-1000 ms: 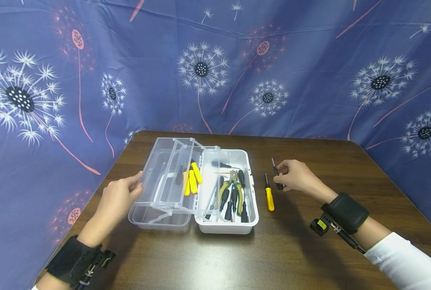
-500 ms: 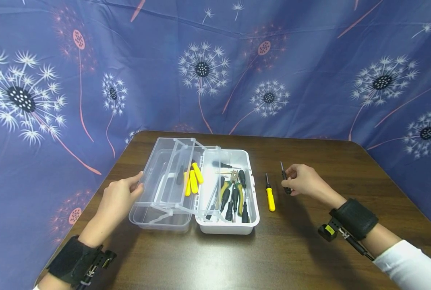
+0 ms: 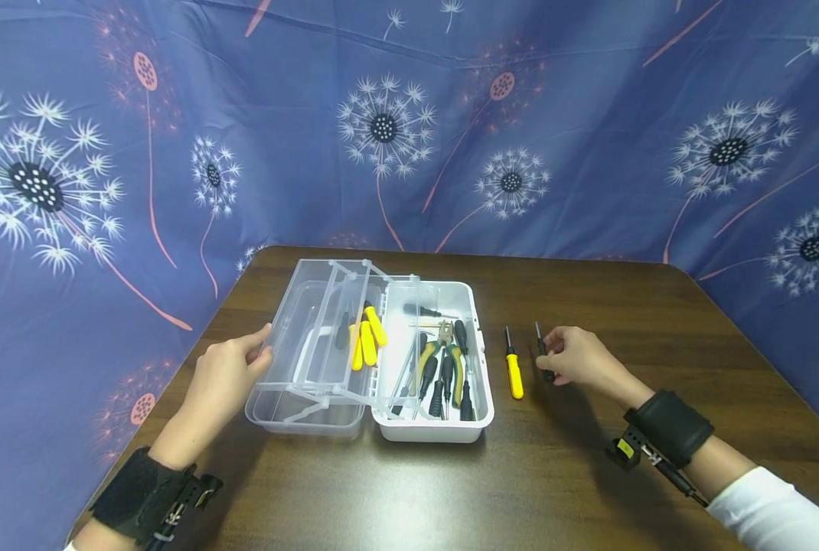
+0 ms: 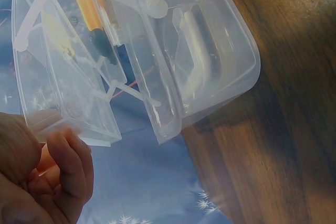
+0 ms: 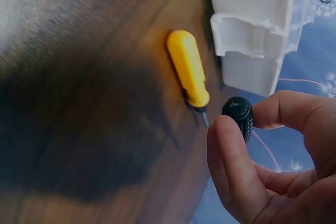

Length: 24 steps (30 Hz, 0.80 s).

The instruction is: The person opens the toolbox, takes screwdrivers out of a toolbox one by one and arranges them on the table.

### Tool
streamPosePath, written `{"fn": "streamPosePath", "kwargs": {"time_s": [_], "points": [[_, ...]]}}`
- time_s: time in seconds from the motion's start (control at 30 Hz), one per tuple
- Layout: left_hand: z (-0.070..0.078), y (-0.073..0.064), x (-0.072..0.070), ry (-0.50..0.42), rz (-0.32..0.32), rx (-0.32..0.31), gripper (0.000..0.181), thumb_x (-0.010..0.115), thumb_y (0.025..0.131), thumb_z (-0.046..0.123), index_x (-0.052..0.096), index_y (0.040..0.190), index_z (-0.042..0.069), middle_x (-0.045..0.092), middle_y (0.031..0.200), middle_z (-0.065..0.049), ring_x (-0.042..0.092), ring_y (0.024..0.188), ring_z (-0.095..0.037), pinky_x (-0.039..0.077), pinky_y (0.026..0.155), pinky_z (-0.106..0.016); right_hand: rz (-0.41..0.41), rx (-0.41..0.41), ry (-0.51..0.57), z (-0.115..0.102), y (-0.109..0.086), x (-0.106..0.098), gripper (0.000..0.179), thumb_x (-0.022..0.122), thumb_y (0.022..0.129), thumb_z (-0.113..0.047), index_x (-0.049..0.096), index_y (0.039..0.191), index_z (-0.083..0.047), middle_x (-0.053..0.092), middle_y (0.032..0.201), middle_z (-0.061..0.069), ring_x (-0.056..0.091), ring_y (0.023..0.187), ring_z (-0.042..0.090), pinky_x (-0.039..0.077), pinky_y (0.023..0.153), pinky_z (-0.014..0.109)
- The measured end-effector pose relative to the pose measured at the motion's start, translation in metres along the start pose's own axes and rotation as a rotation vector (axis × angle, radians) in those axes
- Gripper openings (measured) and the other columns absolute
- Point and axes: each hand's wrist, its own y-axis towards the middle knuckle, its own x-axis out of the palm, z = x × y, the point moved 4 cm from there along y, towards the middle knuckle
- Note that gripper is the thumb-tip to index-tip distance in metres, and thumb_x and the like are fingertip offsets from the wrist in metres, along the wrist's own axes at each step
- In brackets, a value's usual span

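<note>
In the head view, my left hand [image 3: 225,375] pinches the outer edge of the clear fold-out tray [image 3: 292,325] of an open toolbox [image 3: 432,433]. The left wrist view shows thumb and fingers at the tray's corner [image 4: 97,139]. Right of the box, my right hand [image 3: 580,358] pinches a black-handled screwdriver [image 3: 541,346] close to the tabletop, its shaft pointing away from me. Its handle end [image 5: 239,109] shows between thumb and fingers in the right wrist view. A yellow-handled screwdriver [image 3: 514,375] lies on the table between that hand and the box.
Inside the white box lie pliers [image 3: 457,375] and several black-handled screwdrivers [image 3: 429,375]. Several yellow handles [image 3: 367,344] stand out in the clear trays. The clear lid [image 3: 306,425] rests folded left on the wooden table [image 3: 299,490]. A patterned cloth [image 3: 409,207] hangs behind.
My right hand has carried the black-handled screwdriver rightward from beside the yellow one, then a little toward me and lower. The left hand keeps its place on the tray.
</note>
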Motion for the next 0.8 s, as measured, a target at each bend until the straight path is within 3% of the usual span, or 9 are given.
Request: {"fn": "streamPosePath", "kwargs": {"time_s": [0.8], "points": [[0.000,0.000,-0.001,-0.001,-0.003,-0.005,0.038,0.056,0.089,0.014,0.063,0.125,0.003,0.044,0.054,0.001,0.025,0.046,-0.010,0.026,0.044,-0.027,0.047,0.003,-0.060,0.017,0.005,0.026,0.046,0.066,0.084,-0.013,0.053,0.118,0.014,0.063,0.103,0.029,0.066,0.061,0.013,0.058,0.059,0.030]]}}
